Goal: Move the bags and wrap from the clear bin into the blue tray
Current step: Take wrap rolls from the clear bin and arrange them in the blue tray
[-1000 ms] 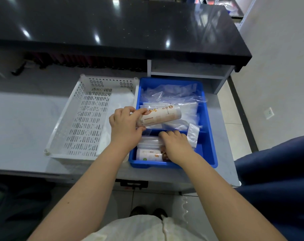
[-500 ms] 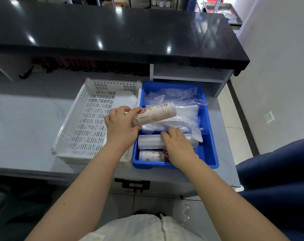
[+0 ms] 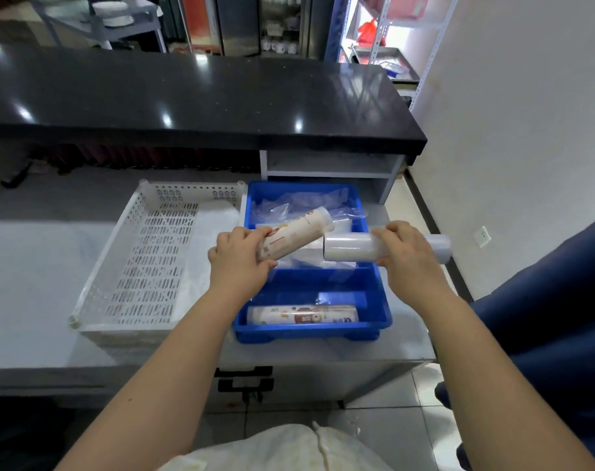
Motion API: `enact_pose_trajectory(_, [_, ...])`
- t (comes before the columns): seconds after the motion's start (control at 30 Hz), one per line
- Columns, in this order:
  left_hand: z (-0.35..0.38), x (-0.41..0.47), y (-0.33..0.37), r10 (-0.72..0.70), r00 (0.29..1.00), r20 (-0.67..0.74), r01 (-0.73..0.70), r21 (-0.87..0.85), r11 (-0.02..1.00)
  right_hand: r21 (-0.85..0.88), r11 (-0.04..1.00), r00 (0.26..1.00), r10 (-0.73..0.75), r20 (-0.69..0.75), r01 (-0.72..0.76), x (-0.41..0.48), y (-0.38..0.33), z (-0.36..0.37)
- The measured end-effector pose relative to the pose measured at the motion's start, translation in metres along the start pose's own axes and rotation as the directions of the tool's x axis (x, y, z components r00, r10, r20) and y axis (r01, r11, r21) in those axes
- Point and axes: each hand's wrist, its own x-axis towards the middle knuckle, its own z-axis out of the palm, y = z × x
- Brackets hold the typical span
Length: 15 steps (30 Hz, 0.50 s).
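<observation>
Blue tray [image 3: 374, 300]: labelled roll [image 3: 303, 315], clear bags [image 3: 303, 203]; white bin [image 3: 119, 266] beside.

The square-cornered blue plastic tray [image 3: 379, 297] has bare floor across its middle, open from above. A printed roll [image 3: 303, 315] lies along its near wall, and loose clear plastic bags [image 3: 299, 207] fill the far end. The perforated white plastic bin [image 3: 146, 256] beside it is largely bare. A black glossy counter [image 3: 194, 100] overhangs behind both.

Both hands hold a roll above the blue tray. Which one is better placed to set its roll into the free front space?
Left hand: its printed roll is over the blue tray; the right hand holds the clear roll partly past the tray's right rim.
</observation>
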Motion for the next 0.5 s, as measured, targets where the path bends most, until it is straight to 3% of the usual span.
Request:
enact_pose_trajectory(0.23, [0.010,-0.006,0.015,0.050,0.996,0.078,-0.052,0.017,0.999,0.027,0.988,0.978,0.151,-0.145,-0.149,0.000,0.023,-0.015])
enact_pose_trajectory(0.5, [0.033,-0.025,0.033,0.185,0.926,0.329,-0.224,0.083,0.971,0.037,0.997,0.993,0.068,-0.098,-0.064,-0.001,0.002,-0.009])
